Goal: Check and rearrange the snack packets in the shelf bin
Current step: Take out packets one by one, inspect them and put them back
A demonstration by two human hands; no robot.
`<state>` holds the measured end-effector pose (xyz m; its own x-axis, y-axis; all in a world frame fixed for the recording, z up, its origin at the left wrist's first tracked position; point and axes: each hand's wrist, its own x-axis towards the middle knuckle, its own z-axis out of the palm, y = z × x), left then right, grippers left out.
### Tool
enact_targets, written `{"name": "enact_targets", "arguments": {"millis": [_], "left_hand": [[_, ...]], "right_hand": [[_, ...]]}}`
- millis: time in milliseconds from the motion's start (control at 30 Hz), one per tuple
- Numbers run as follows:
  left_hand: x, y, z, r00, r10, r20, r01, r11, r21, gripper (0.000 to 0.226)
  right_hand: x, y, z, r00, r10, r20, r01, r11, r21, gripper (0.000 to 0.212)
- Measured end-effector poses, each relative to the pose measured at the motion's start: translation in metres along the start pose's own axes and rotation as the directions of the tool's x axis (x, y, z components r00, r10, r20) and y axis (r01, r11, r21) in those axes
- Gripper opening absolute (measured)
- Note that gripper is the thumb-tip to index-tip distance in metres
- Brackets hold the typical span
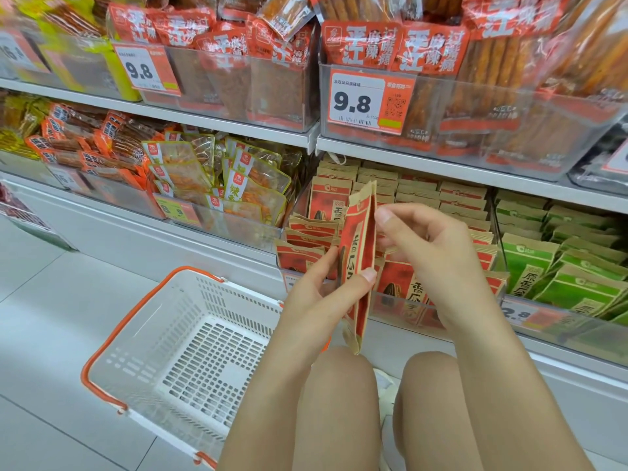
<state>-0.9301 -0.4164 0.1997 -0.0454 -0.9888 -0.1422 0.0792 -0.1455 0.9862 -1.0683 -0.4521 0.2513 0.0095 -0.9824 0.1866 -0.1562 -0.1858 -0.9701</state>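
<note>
Shop shelving (441, 164) fills the background, its clear bins stocked with snack packets and fronted by price tags reading 9.8. Low on the shelf, a clear shelf bin (394, 305) holds rows of red-and-kraft packets (406, 283) standing upright; green packets (557, 266) fill the bin beside it on the right. Just in front of the red rows, one red packet (358, 256) is held upright and edge-on, its lower end near the person's knees. The left hand (326, 287) grips this packet: the thumb lies curled across its near face and the fingers reach behind its far face. The right hand (428, 246) is at the packet's right edge, fingers curled inward with the thumb tip touching the edge near the top; whether the other fingertips pinch anything cannot be told. A white shopping basket (112, 355) with orange handles sits on the pale tiled floor (44, 317) to the left, beside the left forearm.
</note>
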Motion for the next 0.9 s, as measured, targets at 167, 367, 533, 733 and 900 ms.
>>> {"name": "enact_targets", "arguments": {"millis": [167, 367, 533, 733, 900], "left_hand": [[-0.001, 0.005, 0.0, 1.0, 0.019, 0.004, -0.018, 0.999, -0.036, 0.077], [-0.002, 0.003, -0.005, 0.999, 0.016, 0.029, -0.015, 0.999, -0.03, 0.065], [-0.003, 0.003, -0.008, 0.999, 0.009, 0.052, -0.007, 1.0, -0.021, 0.062], [-0.005, 0.007, -0.008, 0.997, 0.011, 0.08, -0.01, 1.0, -0.007, 0.051], [-0.004, 0.008, -0.004, 0.999, 0.005, -0.044, -0.009, 0.995, -0.095, 0.047]], "right_hand": [[0.007, -0.004, 0.002, 1.0, -0.018, -0.019, 0.017, 0.999, -0.042, 0.006], [0.006, -0.005, 0.006, 0.999, -0.005, -0.039, 0.005, 1.0, 0.007, 0.011], [0.005, -0.006, 0.01, 0.998, 0.004, -0.056, 0.0, 0.998, 0.061, 0.016], [0.005, -0.006, 0.012, 0.997, 0.005, -0.075, 0.0, 0.997, 0.071, 0.015], [-0.002, 0.002, 0.012, 0.998, 0.056, -0.033, -0.053, 0.996, 0.071, 0.021]]}}
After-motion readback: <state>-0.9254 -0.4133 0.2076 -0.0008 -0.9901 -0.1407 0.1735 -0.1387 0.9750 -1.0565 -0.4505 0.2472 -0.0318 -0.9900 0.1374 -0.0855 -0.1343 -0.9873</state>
